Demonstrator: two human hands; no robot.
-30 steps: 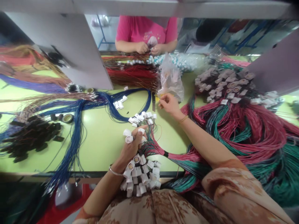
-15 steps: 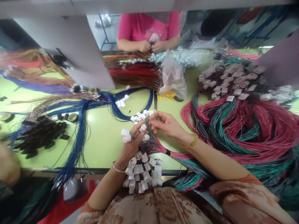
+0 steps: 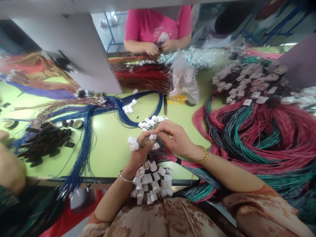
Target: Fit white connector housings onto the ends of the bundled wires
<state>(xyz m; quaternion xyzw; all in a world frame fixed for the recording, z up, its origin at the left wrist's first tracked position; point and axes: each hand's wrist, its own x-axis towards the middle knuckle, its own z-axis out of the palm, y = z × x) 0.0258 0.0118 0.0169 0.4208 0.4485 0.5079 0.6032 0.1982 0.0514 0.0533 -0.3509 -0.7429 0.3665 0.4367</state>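
My left hand (image 3: 141, 152) is closed around a white plastic connector (image 3: 153, 136), with other white connectors (image 3: 133, 144) sticking out beside its fingers. My right hand (image 3: 174, 136) pinches at the same connector from the right; whatever lies between its fingertips is too small to make out. Red, black and green wires (image 3: 170, 154) run from under both hands to the right, bound by a black tape band (image 3: 178, 160). Below my left wrist hangs a cluster of white connectors (image 3: 150, 184) at the table edge. More white connectors (image 3: 148, 122) lie just beyond my fingers.
Blue wires (image 3: 87, 141) and black connectors (image 3: 46, 144) lie left. Large coils of red and green wire (image 3: 266, 138) fill the right. A plastic bag (image 3: 185, 77) with yellow pieces (image 3: 176, 99) stands ahead. A grey partition (image 3: 81, 49) rises left. A co-worker in pink (image 3: 158, 29) sits opposite.
My right hand has come down and left, its fingertips now meeting the white connector at my left fingers. My left hand has barely moved.
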